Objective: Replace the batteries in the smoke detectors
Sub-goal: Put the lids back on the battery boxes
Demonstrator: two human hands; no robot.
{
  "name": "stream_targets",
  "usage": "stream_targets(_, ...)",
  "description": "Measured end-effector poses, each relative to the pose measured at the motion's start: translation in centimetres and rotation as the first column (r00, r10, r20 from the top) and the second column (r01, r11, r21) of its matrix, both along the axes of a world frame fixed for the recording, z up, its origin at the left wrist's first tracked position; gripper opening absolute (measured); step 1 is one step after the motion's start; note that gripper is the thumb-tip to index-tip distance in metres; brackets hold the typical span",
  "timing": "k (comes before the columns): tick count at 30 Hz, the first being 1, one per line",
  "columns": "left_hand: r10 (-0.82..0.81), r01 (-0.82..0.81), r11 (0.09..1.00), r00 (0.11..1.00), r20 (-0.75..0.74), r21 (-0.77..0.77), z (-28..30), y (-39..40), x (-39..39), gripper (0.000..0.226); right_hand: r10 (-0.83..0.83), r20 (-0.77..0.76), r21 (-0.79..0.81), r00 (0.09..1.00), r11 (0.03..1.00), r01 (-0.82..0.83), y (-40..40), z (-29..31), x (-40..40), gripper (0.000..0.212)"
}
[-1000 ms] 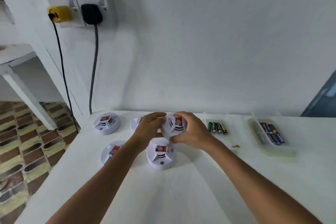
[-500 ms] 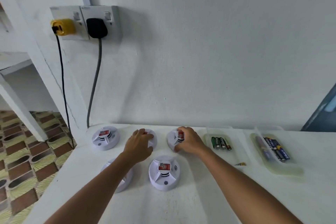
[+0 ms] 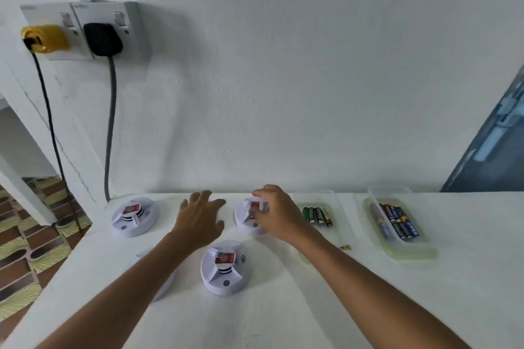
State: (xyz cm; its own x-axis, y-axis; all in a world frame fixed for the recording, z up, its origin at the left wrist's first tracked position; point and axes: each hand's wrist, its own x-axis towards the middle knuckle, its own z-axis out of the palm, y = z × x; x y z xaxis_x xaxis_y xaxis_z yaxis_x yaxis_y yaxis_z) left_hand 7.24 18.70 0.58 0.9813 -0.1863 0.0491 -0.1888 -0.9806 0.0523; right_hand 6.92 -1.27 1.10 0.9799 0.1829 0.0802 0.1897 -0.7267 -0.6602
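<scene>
Two hands reach forward: left hand [image 3: 200, 219] spread open, right hand [image 3: 279, 215] gripping a smoke detector [image 3: 247, 217].

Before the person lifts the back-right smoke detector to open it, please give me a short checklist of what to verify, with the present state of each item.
1. Right hand holds the back-right detector: ok, fingers curl on its raised centre.
2. Left hand free to help: ok, fingers spread, holding nothing.
3. Green batteries lie in the tray beside it: ok.
4. Blue batteries in the far tray: ok.
5. Which set is fresh: cannot tell.
6. Front detector apart from the hands: ok.
</scene>
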Motion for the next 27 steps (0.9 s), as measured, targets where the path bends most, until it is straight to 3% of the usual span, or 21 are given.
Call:
stream_targets(3,-0.071,0.093,0.955,0.994,0.088,-0.283,1.7,-4.8,-1.4,0.045,-0.075,0.073,0.048,0.995,0.996,0.072,-4.4,2.2,-1.4,0.027)
stream_targets(6,-0.100,0.104,0.883,0.994,0.033,-0.458,1.9,-9.7,-2.5,0.038,-0.069,0.024,-0.098,0.997,0.993,0.071,-9.7,2.9,-2.4,0.024)
stream_targets(11,0.053,-0.114,0.795,0.992,-0.119,-0.596,-0.1,-15.6,-3.4,0.033,0.130,-0.177,-0.380,0.976,0.905,-0.189,-14.9,3.5,-3.0,0.022)
stream_targets(16,0.148,-0.232,0.730,0.972,-0.182,-0.643,-1.2,-17.4,-4.5,0.041,0.255,-0.293,-0.427,0.922,0.828,-0.364,-16.2,3.9,-2.5,0.027)
stream_targets(27,0.071,-0.198,0.756,0.973,-0.222,-0.624,-1.4,-16.5,-4.6,0.045,0.227,-0.273,-0.441,0.935,0.834,-0.331,-15.2,2.8,-1.3,0.026)
